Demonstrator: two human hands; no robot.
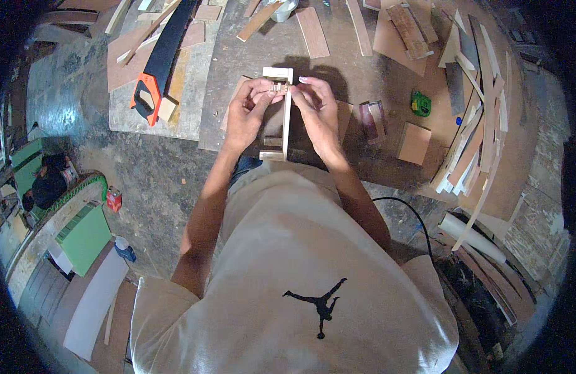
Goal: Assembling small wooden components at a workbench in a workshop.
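A narrow pale wooden frame (286,124) with short blocks at both ends stands upright in the view, its near end by my body at the workbench edge. Inside its far end is a small light wooden piece (276,87), its detail too small to make out. My left hand (247,109) pinches that small piece from the left, fingers curled. My right hand (316,109) is closed on the frame's right side near the far end, thumb and fingertips beside the small piece.
A handsaw (149,93) with an orange handle lies at upper left among boards. A white container (279,11), a green tape measure (421,103), square offcuts (414,142) and piled wooden strips (481,124) lie on the workbench (232,56). A black cable (412,212) hangs at right.
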